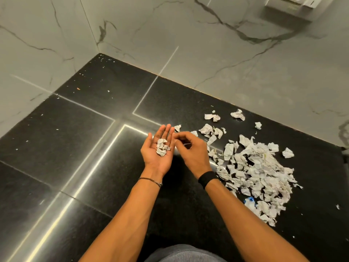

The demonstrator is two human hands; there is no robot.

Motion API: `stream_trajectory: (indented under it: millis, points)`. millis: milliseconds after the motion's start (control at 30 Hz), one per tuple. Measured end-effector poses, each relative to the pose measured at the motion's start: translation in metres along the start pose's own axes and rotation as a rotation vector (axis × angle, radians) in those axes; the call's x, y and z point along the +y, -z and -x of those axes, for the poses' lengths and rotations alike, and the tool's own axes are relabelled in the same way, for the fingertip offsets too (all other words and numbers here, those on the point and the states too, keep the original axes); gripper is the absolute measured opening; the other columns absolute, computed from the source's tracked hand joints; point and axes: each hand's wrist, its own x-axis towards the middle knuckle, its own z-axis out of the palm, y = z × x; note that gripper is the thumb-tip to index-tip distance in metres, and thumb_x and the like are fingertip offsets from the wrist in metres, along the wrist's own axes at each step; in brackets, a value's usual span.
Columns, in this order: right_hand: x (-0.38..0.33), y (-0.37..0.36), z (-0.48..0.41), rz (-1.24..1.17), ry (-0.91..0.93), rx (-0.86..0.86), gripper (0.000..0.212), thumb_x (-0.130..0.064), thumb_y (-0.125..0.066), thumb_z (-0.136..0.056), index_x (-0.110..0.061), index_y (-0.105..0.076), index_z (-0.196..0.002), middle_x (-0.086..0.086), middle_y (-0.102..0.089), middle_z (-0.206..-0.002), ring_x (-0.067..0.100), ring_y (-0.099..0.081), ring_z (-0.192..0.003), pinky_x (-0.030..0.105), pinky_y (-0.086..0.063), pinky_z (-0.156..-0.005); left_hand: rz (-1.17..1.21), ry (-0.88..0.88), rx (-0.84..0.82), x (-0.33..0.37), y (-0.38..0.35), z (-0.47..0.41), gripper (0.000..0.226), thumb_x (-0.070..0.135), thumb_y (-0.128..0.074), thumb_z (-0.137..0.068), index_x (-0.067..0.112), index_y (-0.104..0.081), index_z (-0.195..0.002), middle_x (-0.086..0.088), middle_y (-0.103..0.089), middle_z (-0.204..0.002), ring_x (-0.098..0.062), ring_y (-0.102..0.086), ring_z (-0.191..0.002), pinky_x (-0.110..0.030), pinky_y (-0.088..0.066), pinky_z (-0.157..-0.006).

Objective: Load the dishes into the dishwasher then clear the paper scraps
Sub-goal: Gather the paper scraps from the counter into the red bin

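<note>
Head view: left hand point(152, 157) palm up, fingers straight and close together, spread flat as a tray; small wad of crumpled scraps point(162, 149) sits loose on the palm, nothing curled over it

Right hand point(191, 151) just beside the left, back to camera, fingers curled in with thumb and fingertips drawn together next to the left palm edge. It's blurred, so can't tell whether it pinches a scrap or nothing

Main pile of paper scraps point(255, 171) lies on the black tiled surface point(85, 129), right of the right wrist, torn and crumpled white pieces heaped together. One piece with blue print point(249, 202) at the pile's near edge. Loose strays point(212, 117) are scattered past the pile toward the marble wall point(207, 53), a few more just beyond the fingertips

Tiny white flecks dot the surface toward the corner where the two walls meet. Bright metal strips point(105, 154) run between the tiles

Thin bracelet point(151, 180) on left wrist, black band point(206, 178) on right wrist. Grey wall fixture point(289, 10) at top right, partly cut off
</note>
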Motion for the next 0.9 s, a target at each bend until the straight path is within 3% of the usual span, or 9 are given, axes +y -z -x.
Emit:
stream_trajectory:
  millis: [200, 333, 467, 567, 667, 800, 900]
  points:
    - [0.033, -0.001, -0.037, 0.284, 0.001, -0.012, 0.016, -0.011, -0.069, -0.090, -0.018, -0.074, -0.103, -0.007, -0.073, -0.097, 0.007, -0.064, -0.088, 0.024, -0.051, -0.082, 0.009, -0.026, 0.004, 0.012, 0.001, -0.001, 0.048, 0.033, -0.045, -0.104, -0.002, -0.059, -0.135, -0.022, -0.065, -0.134, -0.036, -0.064, -0.123, -0.044, -0.048, -0.108]
    - [0.050, -0.010, -0.051, 0.597, 0.236, -0.094, 0.018, -0.012, -0.068, -0.089, -0.014, -0.074, -0.106, 0.004, -0.073, -0.100, 0.029, -0.060, -0.088, 0.036, -0.045, -0.083, -0.018, -0.041, 0.022, 0.018, 0.001, -0.002, 0.047, 0.034, -0.044, -0.105, -0.002, -0.062, -0.130, -0.022, -0.065, -0.133, -0.035, -0.064, -0.125, -0.044, -0.049, -0.107]
    - [0.057, -0.008, -0.048, 0.729, 0.297, -0.116, 0.013, -0.017, -0.065, -0.093, -0.017, -0.075, -0.101, 0.001, -0.071, -0.092, 0.029, -0.057, -0.082, 0.043, -0.048, -0.074, -0.035, -0.063, 0.033, 0.022, 0.004, -0.002, 0.048, 0.035, -0.044, -0.105, -0.002, -0.060, -0.132, -0.022, -0.066, -0.132, -0.035, -0.064, -0.125, -0.043, -0.049, -0.106]
    - [0.048, -0.004, -0.031, 0.600, 0.234, -0.047, 0.010, -0.018, -0.068, -0.093, -0.019, -0.074, -0.101, -0.003, -0.072, -0.092, 0.020, -0.056, -0.087, 0.036, -0.047, -0.077, -0.052, -0.077, 0.040, 0.019, 0.005, -0.003, 0.047, 0.034, -0.044, -0.106, -0.002, -0.061, -0.131, -0.022, -0.067, -0.131, -0.035, -0.064, -0.124, -0.043, -0.049, -0.107]
    - [0.025, -0.002, -0.016, 0.318, 0.180, 0.019, 0.010, -0.018, -0.072, -0.090, -0.019, -0.074, -0.100, -0.011, -0.072, -0.095, -0.002, -0.055, -0.089, 0.024, -0.046, -0.083, -0.074, -0.073, 0.039, 0.010, 0.002, -0.006, 0.046, 0.033, -0.043, -0.106, -0.001, -0.061, -0.131, -0.021, -0.067, -0.131, -0.034, -0.063, -0.125, -0.043, -0.049, -0.107]
    - [-0.003, -0.005, -0.007, 0.174, 0.222, -0.074, 0.011, -0.023, -0.074, -0.091, -0.020, -0.076, -0.101, -0.011, -0.073, -0.096, 0.009, -0.060, -0.088, 0.020, -0.046, -0.081, -0.057, -0.009, 0.011, -0.002, -0.007, -0.012, 0.049, 0.037, -0.040, -0.107, -0.001, -0.060, -0.130, -0.023, -0.066, -0.130, -0.035, -0.068, -0.118, -0.046, -0.053, -0.097]
    - [0.001, 0.000, -0.015, 0.131, 0.170, -0.020, 0.009, -0.022, -0.070, -0.095, -0.019, -0.076, -0.100, -0.013, -0.072, -0.095, 0.004, -0.060, -0.088, 0.017, -0.044, -0.083, -0.037, 0.020, -0.017, -0.005, -0.012, -0.015, 0.049, 0.037, -0.041, -0.107, -0.001, -0.060, -0.132, -0.022, -0.066, -0.132, -0.035, -0.067, -0.119, -0.046, -0.052, -0.100]
